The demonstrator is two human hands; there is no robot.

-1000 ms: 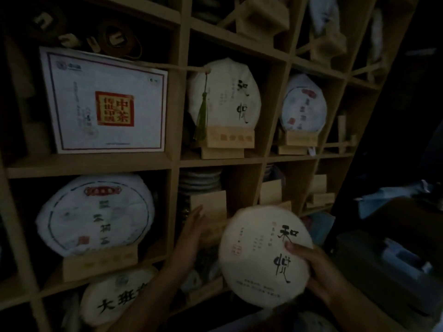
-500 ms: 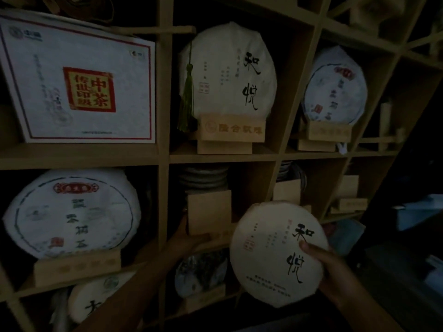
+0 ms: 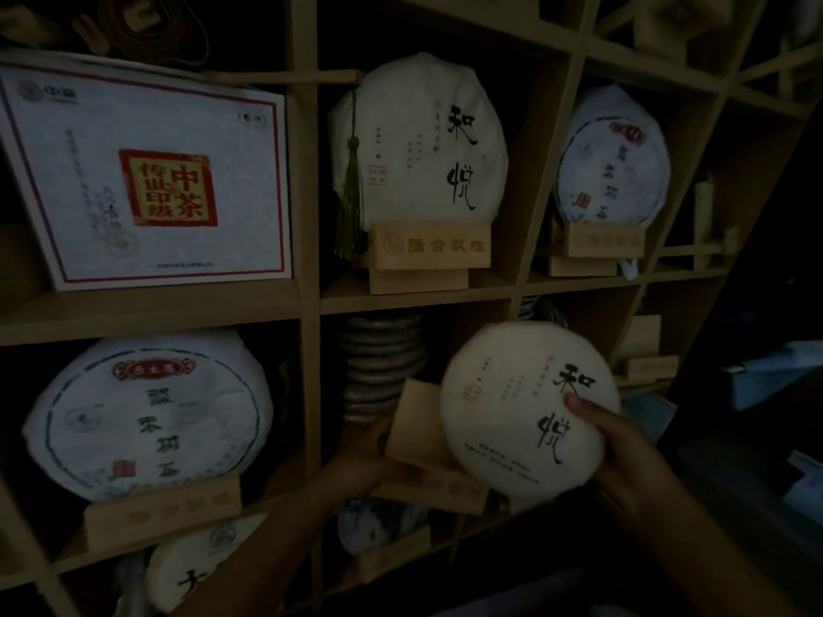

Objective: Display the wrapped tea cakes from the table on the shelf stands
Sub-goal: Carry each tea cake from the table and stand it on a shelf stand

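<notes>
Holding a round, white-wrapped tea cake (image 3: 521, 411) at lower right of the frame, the person's right hand (image 3: 623, 456) curls around its right edge, thumb laid across the printed face beside the black brush characters. The cake sits tilted in front of the lower middle compartment of the wooden shelf (image 3: 307, 300), not yet resting on anything. Just left of it, the left hand (image 3: 369, 452) grips a pale wooden stand (image 3: 416, 423), fingers wrapped about its left side; the stand leans at an angle and its right part is hidden behind the cake. Behind the stand, a dark stack of discs (image 3: 383, 358) fills the back of that compartment.

Above, in the middle compartment, a matching wrapped cake (image 3: 423, 144) stands upright on a lettered wooden stand (image 3: 429, 247), with a green tassel (image 3: 352, 189) hanging down its left side. At upper left a white box with a red seal (image 3: 151, 180) leans on its shelf. At lower left a cake with a blue ring print (image 3: 147, 416) sits on another stand, and at upper right a similar one (image 3: 612, 158) does the same. The light is dim throughout.
</notes>
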